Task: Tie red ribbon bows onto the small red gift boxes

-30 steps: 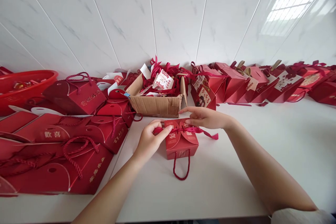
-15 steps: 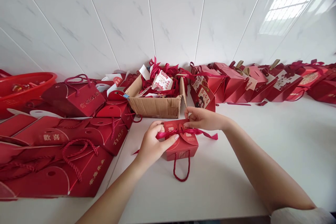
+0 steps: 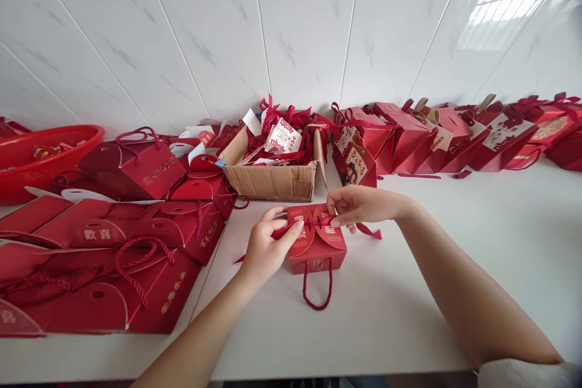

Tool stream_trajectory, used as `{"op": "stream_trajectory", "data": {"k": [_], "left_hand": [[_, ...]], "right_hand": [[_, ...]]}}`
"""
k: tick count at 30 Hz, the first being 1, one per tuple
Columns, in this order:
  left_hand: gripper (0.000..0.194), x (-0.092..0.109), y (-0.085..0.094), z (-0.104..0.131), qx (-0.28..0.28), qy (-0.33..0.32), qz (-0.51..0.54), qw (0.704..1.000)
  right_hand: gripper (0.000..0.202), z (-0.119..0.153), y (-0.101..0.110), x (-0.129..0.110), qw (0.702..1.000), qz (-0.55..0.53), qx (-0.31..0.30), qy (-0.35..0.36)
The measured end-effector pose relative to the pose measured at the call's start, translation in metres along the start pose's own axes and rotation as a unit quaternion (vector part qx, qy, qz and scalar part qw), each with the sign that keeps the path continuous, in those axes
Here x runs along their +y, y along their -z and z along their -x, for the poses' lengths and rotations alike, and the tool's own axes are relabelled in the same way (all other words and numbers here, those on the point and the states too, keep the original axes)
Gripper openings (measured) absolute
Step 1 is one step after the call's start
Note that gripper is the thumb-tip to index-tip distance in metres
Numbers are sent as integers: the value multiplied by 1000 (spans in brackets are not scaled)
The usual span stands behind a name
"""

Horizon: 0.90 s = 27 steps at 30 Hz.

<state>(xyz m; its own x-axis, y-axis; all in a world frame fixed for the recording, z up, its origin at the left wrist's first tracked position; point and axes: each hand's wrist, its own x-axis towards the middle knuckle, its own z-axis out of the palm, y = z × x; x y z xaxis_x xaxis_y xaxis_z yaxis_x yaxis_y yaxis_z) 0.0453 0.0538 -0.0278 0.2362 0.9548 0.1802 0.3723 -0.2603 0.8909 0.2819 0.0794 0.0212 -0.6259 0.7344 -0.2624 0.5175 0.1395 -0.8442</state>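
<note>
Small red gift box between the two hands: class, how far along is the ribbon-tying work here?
Done: a row of closed red boxes lines the wall at right. In hand: the small red gift box, flaps shut, with the left hand and right hand pulling its ribbon; no bow shows yet. Left: larger red boxes lying untied at left.

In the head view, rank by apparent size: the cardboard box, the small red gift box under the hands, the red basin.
1. cardboard box
2. red basin, cut off at the frame edge, so unsure
3. small red gift box
</note>
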Motion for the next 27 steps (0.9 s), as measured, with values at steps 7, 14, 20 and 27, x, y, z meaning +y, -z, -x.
{"op": "stream_trajectory", "data": {"k": [7, 14, 20, 27], "left_hand": [[33, -1, -4, 1, 14, 6, 0, 1000], [26, 2, -6, 3, 25, 1, -11, 1000], [26, 1, -6, 3, 27, -6, -13, 1000], [27, 0, -5, 3, 25, -1, -14, 1000]], "right_hand": [[34, 1, 2, -1, 1000, 14, -18, -10], [35, 2, 2, 0, 999, 19, -28, -10], [34, 1, 2, 0, 1000, 18, -22, -5], [33, 0, 1, 3, 1000, -3, -22, -1]]}}
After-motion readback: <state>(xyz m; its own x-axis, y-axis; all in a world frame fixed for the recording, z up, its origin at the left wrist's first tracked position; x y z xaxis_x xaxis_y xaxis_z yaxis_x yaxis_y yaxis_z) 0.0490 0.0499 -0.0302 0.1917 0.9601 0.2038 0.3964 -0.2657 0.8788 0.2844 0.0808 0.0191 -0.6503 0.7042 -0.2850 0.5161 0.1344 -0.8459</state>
